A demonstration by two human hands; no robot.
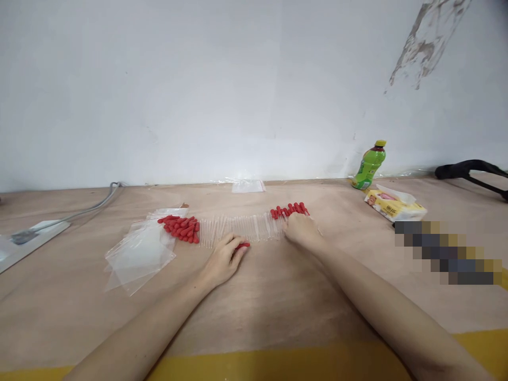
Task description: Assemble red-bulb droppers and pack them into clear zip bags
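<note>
My left hand (226, 259) is closed on a red rubber dropper bulb (243, 245), which pokes out past its fingertips. Just beyond it lies a row of clear thin dropper tubes (250, 227), side by side. To the left of the row is a pile of loose red bulbs (178, 227). My right hand (301, 228) is at the row's right end, fingers bent and pinched low by the tubes; what they grip is hidden. Behind that hand, several red bulbs (291, 208) sit in a line at the tubes' far ends.
Clear plastic bags (143, 254) lie left of the pile, and another bag (248, 186) is by the wall. A power strip (35, 243) with a cable is far left. To the right stand a green bottle (370, 165) and a tissue pack (395, 205); a black object (472, 168) lies beyond.
</note>
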